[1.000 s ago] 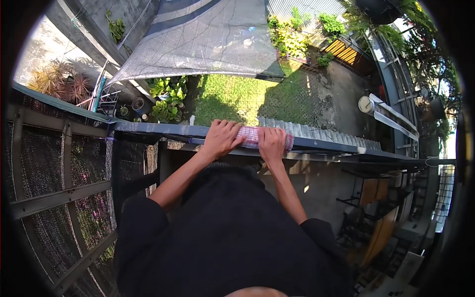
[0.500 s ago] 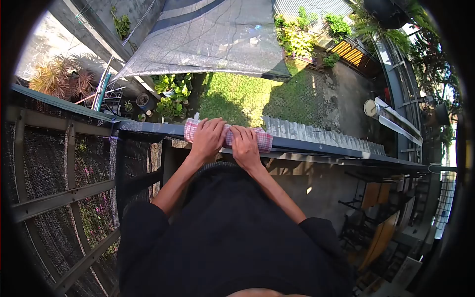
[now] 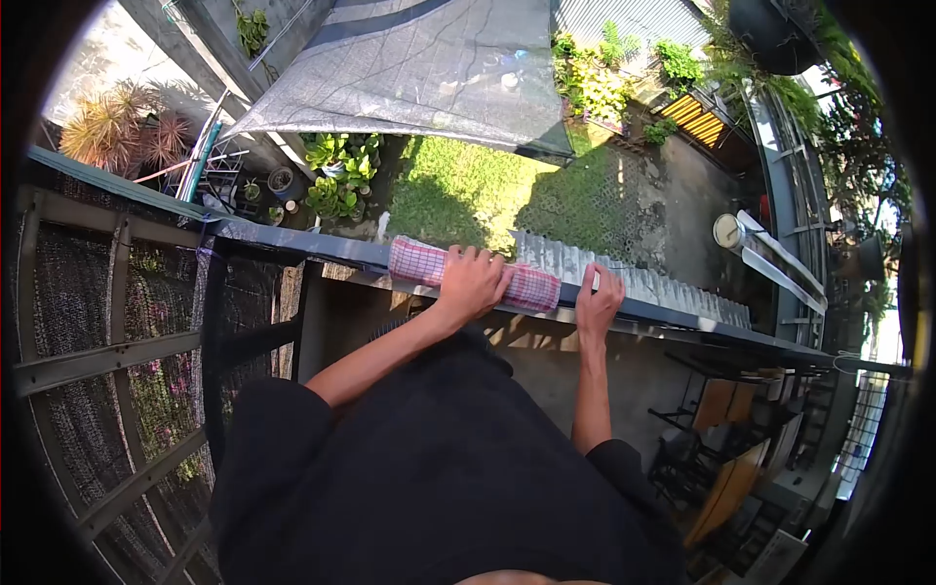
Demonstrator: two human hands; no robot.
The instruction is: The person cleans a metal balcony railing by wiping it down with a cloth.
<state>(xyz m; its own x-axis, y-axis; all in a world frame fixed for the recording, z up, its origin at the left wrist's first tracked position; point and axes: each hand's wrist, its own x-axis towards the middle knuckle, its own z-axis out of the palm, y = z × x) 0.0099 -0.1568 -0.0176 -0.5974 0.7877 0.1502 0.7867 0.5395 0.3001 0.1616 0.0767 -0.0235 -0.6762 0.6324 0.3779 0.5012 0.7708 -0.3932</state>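
Observation:
A red-and-white checked cloth (image 3: pixel 531 288) lies folded over a dark metal rail (image 3: pixel 341 250) in front of me. My left hand (image 3: pixel 472 284) is on the middle of the cloth, its fingers curled over the top and pressing it to the rail. To the right of the cloth, my right hand (image 3: pixel 598 300) grips the bare rail, fingers bent over its far side. The right hand is apart from the cloth. The undersides of both hands are hidden.
Beyond the rail, corrugated roofing (image 3: pixel 663 291) juts out above a grassy yard (image 3: pixel 458 190). A grey shade net (image 3: pixel 419 93) stretches across the top. Slatted mesh panels (image 3: pixel 107 370) stand at left. Wooden boards (image 3: pixel 726 492) and dark furniture lie below right.
My right hand has left the cloth and moved right onto the rail. The left hand and the cloth have shifted rightward along the rail.

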